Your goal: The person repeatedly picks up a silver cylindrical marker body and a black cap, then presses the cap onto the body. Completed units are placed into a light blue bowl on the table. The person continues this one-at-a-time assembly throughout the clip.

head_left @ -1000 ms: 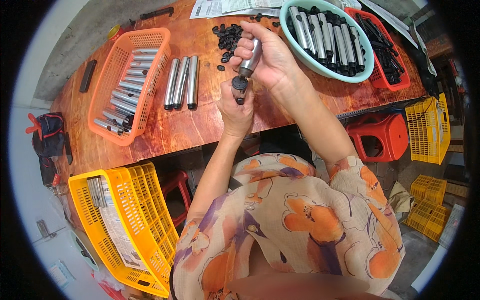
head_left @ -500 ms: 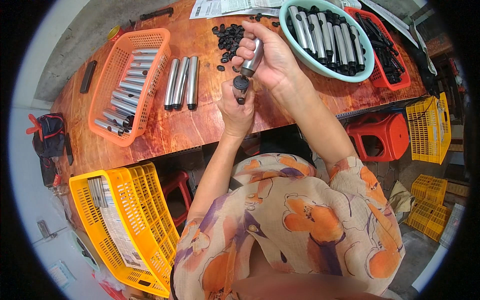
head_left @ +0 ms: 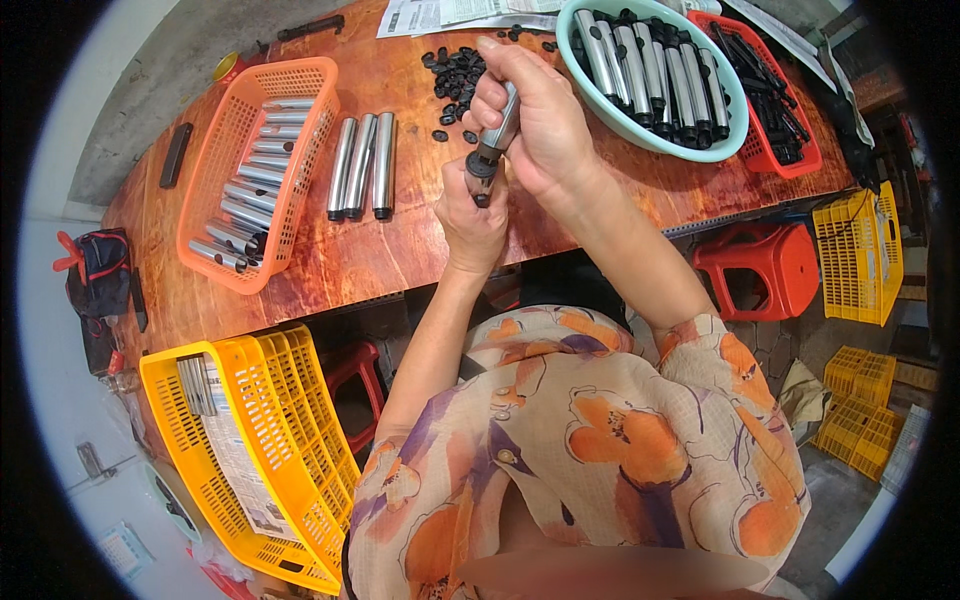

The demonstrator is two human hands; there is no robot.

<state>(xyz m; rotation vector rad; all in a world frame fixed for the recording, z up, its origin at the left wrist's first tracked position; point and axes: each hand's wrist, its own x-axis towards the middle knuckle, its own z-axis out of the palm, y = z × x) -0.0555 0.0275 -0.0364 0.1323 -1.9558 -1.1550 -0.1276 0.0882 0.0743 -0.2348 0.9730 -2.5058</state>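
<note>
My left hand point(head_left: 472, 225) is closed around a silver tube, most of it hidden by the fingers. On its top shows a round black piece point(head_left: 481, 163). From above, my right hand point(head_left: 550, 125) grips a silver cylindrical tool point(head_left: 507, 118) with a dark end, slanting down to the left. That end touches or nearly touches the black piece; the exact contact cannot be made out. Small black oval parts point(head_left: 460, 75) lie in a loose heap just beyond my hands. Left of my hands, three silver tubes point(head_left: 383, 165) with black ends lie side by side on the wooden table point(head_left: 400, 270).
An orange basket point(head_left: 327, 85) of silver tubes stands at left. A pale blue basin point(head_left: 655, 148) of tubes and a red basket point(head_left: 808, 160) of black parts stand at right. Yellow crates point(head_left: 230, 400) and a red stool point(head_left: 790, 275) are below the table edge.
My right hand has lowered the tool slightly, so its dark end meets the black piece; the gap and thin tip seen between them before are gone. My left hand stays put.
</note>
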